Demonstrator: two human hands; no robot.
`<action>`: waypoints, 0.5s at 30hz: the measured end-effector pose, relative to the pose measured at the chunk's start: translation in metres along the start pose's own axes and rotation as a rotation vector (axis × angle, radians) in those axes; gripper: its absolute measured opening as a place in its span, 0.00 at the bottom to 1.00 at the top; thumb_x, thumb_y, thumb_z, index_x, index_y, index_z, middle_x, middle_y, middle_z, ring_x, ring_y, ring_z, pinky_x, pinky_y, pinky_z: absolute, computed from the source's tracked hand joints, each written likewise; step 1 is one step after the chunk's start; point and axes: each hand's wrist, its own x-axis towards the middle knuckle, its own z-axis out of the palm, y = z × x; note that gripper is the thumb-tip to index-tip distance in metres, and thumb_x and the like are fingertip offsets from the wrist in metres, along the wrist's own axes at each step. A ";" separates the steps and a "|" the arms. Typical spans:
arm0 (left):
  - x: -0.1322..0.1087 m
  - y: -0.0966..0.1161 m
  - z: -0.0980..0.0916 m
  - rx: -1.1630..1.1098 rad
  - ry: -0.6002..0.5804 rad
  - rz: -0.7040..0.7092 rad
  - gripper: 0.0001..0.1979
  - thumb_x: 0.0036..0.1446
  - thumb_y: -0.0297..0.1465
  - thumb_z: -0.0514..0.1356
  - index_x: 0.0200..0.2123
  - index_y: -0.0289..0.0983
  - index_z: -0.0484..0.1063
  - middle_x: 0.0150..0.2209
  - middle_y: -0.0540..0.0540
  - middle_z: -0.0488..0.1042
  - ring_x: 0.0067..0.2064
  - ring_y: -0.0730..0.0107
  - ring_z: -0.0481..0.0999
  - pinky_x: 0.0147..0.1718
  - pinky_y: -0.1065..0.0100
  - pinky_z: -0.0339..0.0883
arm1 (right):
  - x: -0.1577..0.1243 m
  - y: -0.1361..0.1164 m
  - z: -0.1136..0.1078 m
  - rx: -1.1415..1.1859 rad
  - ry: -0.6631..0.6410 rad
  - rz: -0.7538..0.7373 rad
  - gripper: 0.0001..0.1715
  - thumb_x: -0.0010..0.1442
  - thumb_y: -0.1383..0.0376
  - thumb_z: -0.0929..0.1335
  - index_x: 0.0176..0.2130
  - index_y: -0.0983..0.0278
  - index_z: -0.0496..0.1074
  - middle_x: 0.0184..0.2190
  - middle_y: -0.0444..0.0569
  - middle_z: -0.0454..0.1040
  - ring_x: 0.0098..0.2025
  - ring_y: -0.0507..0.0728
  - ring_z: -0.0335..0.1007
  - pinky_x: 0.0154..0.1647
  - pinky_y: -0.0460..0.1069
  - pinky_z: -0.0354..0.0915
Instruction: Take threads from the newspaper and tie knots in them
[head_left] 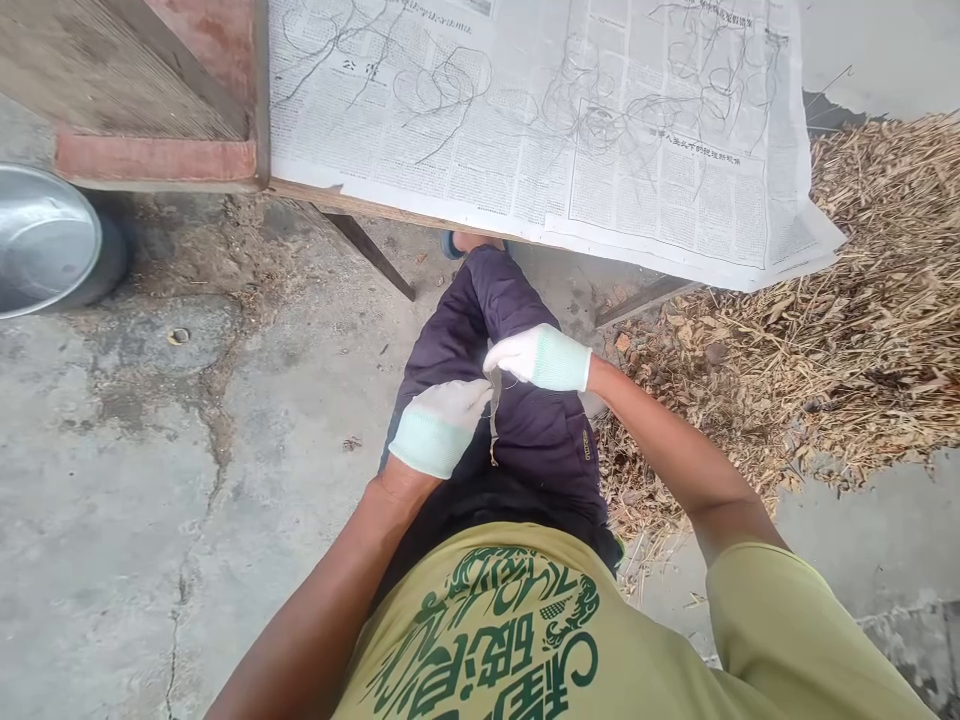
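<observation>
Both my hands wear white knit gloves and meet over my lap, above dark purple trousers [525, 420]. My left hand [444, 420] pinches the top of a thin grey strip [494, 415] that hangs down between the hands. My right hand [538, 358] is closed in a pinch at the same spot, with a fine thread running from its fingers. What the strip is made of is too small to tell.
A low wooden table [150, 160] stands ahead, its right part covered with newspaper [525, 130] bearing several loose tangled fibres [592, 110]. A metal basin [45, 240] sits at the left on cracked concrete. A heap of dry straw and husks [840, 330] lies at the right.
</observation>
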 end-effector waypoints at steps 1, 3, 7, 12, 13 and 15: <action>0.000 -0.001 0.000 0.018 -0.009 0.022 0.19 0.71 0.40 0.47 0.37 0.42 0.76 0.35 0.46 0.80 0.37 0.63 0.76 0.36 0.65 0.56 | 0.000 0.002 0.001 -0.004 -0.023 -0.011 0.12 0.59 0.76 0.69 0.35 0.65 0.83 0.30 0.46 0.78 0.34 0.54 0.74 0.30 0.46 0.68; -0.001 -0.002 0.000 0.045 -0.016 0.044 0.20 0.71 0.39 0.47 0.34 0.42 0.75 0.33 0.46 0.79 0.35 0.64 0.75 0.34 0.64 0.55 | 0.000 0.005 0.004 -0.005 -0.048 -0.011 0.13 0.62 0.74 0.67 0.39 0.66 0.82 0.27 0.46 0.77 0.30 0.52 0.72 0.29 0.45 0.66; -0.002 -0.002 -0.003 0.082 0.025 0.050 0.19 0.71 0.38 0.48 0.33 0.42 0.75 0.31 0.46 0.78 0.32 0.64 0.74 0.32 0.63 0.53 | -0.002 0.009 0.011 0.050 -0.029 0.044 0.15 0.66 0.69 0.65 0.45 0.69 0.80 0.21 0.42 0.72 0.24 0.49 0.68 0.29 0.43 0.63; -0.003 -0.003 -0.003 0.096 0.101 0.052 0.18 0.70 0.37 0.50 0.32 0.42 0.76 0.30 0.45 0.78 0.32 0.61 0.74 0.31 0.62 0.52 | -0.003 0.014 0.018 0.174 -0.014 0.009 0.15 0.67 0.65 0.64 0.43 0.69 0.79 0.21 0.40 0.70 0.22 0.48 0.65 0.27 0.43 0.62; -0.003 -0.003 -0.003 0.089 0.111 0.047 0.18 0.70 0.37 0.50 0.32 0.42 0.76 0.30 0.45 0.78 0.32 0.61 0.73 0.31 0.62 0.52 | -0.003 0.015 0.019 0.183 -0.008 0.004 0.15 0.67 0.64 0.65 0.43 0.69 0.79 0.21 0.40 0.70 0.22 0.47 0.64 0.27 0.43 0.61; -0.005 0.000 -0.005 0.055 0.116 0.027 0.18 0.70 0.37 0.50 0.30 0.42 0.75 0.28 0.45 0.77 0.31 0.62 0.73 0.31 0.62 0.51 | -0.003 0.016 0.020 0.186 0.004 -0.006 0.14 0.67 0.64 0.65 0.42 0.69 0.79 0.21 0.40 0.69 0.22 0.47 0.63 0.27 0.43 0.60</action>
